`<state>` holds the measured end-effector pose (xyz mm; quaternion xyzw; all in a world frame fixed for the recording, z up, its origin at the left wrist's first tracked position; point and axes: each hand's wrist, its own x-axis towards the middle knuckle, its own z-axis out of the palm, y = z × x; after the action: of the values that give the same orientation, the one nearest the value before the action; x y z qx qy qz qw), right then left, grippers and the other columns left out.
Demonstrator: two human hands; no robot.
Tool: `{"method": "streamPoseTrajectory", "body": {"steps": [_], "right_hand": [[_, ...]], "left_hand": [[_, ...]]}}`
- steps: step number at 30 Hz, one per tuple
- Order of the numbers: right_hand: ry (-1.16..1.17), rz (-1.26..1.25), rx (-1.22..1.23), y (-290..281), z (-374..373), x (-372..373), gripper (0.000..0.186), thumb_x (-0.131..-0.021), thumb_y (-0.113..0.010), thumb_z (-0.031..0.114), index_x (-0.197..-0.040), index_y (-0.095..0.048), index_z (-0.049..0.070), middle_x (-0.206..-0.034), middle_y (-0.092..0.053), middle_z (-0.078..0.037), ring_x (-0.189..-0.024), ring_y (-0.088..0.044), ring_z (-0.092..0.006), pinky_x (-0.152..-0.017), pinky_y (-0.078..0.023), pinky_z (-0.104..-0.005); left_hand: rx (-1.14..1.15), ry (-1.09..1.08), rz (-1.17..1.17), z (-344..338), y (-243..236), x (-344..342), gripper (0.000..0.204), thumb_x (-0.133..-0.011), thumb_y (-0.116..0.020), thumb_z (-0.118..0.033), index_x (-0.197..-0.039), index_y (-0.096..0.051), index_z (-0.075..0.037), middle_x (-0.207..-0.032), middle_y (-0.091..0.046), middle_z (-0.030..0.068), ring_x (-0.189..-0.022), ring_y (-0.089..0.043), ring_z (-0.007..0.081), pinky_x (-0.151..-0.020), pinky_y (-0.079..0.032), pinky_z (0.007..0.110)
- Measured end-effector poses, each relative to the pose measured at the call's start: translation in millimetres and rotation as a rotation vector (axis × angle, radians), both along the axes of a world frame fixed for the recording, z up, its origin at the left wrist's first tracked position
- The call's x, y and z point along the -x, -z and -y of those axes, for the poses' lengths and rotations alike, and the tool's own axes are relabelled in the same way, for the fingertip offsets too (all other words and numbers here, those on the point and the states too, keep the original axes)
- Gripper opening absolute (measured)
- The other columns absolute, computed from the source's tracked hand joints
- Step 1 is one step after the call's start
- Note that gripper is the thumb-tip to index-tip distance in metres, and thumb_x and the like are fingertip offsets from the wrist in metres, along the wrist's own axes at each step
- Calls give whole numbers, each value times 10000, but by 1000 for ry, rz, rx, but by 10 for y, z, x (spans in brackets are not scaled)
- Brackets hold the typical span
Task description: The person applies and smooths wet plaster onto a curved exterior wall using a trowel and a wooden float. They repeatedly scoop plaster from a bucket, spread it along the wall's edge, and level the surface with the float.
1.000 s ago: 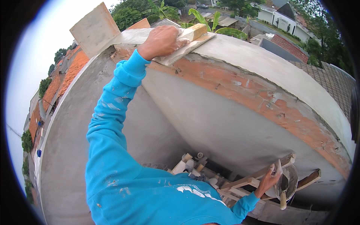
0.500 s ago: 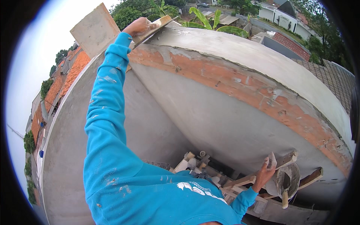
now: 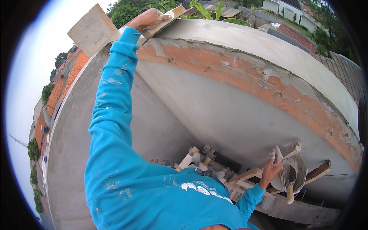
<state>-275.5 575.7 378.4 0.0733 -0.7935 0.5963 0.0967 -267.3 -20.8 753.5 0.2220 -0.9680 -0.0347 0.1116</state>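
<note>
My left arm, in a blue sleeve, reaches up to the far wall top. My left hand [image 3: 150, 20] is closed round a plasterer's wooden float [image 3: 168, 19], held tilted at the left end of the curved ledge [image 3: 222, 36]. Beside it a square grey board [image 3: 92, 30] stands at the wall corner. My right hand [image 3: 272, 168] is low on the right, fingers stretched upward and apart, next to a wooden beam end [image 3: 293, 148]. Just right of it is a mortar-smeared bucket [image 3: 301, 168], with a tool's wooden handle [image 3: 290, 193] sticking out.
Below the ledge runs a band of bare orange brick [image 3: 230, 65] above a smooth grey wall [image 3: 199, 92]. Another grey wall [image 3: 73, 153] meets it on the left. Timber scaffolding [image 3: 245, 176] and wood pieces lie far down in between. Tiled roofs [image 3: 57, 90] stand beyond.
The view has shifted slightly. My left hand, still holding the float, sits a little farther right and higher in the picture. My right hand stays beside the beam and bucket.
</note>
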Motion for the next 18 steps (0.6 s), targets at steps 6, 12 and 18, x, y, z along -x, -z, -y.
{"method": "streamPoseTrajectory", "body": {"steps": [6,12,18], "right_hand": [[11,10,-53,-41,-279,-39,405,-984,-562,268,-1232,-618,-48,-1191,-632,-179,-1092,-604,-280,-965,-458,-393],[36,-8,-77,-181,-464,-123,420,-988,-563,304,-1228,-625,-36,-1186,-637,-183,-1112,-594,-287,-987,-440,-397],[44,4,-92,-165,-558,-152,399,-984,-576,281,-1229,-633,-29,-1195,-647,-172,-1110,-591,-264,-994,-438,-393]], "left_hand": [[36,86,-12,-558,27,198,563,-916,-635,-513,-1061,-721,24,-751,-669,105,-646,-587,172,-632,-474,355],[180,73,3,-1251,70,292,573,-911,-625,-528,-1074,-719,14,-766,-676,159,-669,-632,233,-671,-491,380],[349,66,25,-1686,110,386,532,-911,-619,-518,-1019,-735,-10,-806,-691,200,-747,-680,308,-720,-516,432]]}}
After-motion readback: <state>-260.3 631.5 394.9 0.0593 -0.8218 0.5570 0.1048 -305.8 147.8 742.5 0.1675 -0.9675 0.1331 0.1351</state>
